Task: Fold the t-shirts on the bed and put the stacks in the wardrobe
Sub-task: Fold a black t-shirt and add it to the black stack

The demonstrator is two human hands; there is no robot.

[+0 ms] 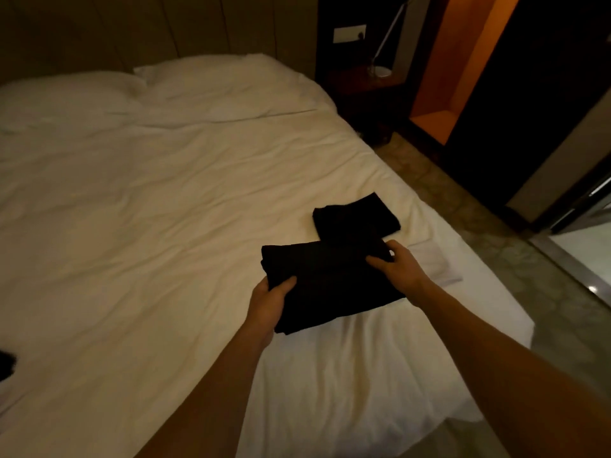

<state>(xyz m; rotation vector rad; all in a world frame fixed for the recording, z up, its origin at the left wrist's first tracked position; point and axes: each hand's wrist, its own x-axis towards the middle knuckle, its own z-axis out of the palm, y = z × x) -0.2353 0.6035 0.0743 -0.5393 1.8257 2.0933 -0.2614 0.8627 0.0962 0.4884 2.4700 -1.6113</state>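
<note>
While both forearms reach in from the near edge of the bed point(132, 200), each hand has hold of the same folded black t-shirt point(330, 282). The left hand point(269, 304) grips its near-left corner, thumb on top and fingers tucked out of sight beneath; the right hand point(401, 269) pinches the far-right corner, fingers curled over the edge. The shirt's long axis runs from left hand to right hand, slanting away toward the right side of the bed, and whether it rests on the sheet or is held just clear of it I cannot tell.

Just beyond the held shirt — touching or slightly overlapped by its far edge — lies a second folded black t-shirt point(355, 218), flat on the bed near its right side. That is the relation the coming move likely turns on: the second shirt sits straight ahead of the right hand, the nearer of the two, so stacking would mean carrying the held shirt forward and a little right.

Farther off, two white pillows point(205, 81) lie at the head of the bed, and past the bed's far-right corner stands a dark nightstand with a lamp point(380, 67) — beside it an orange-lit opening point(459, 71), possibly the wardrobe.
</note>
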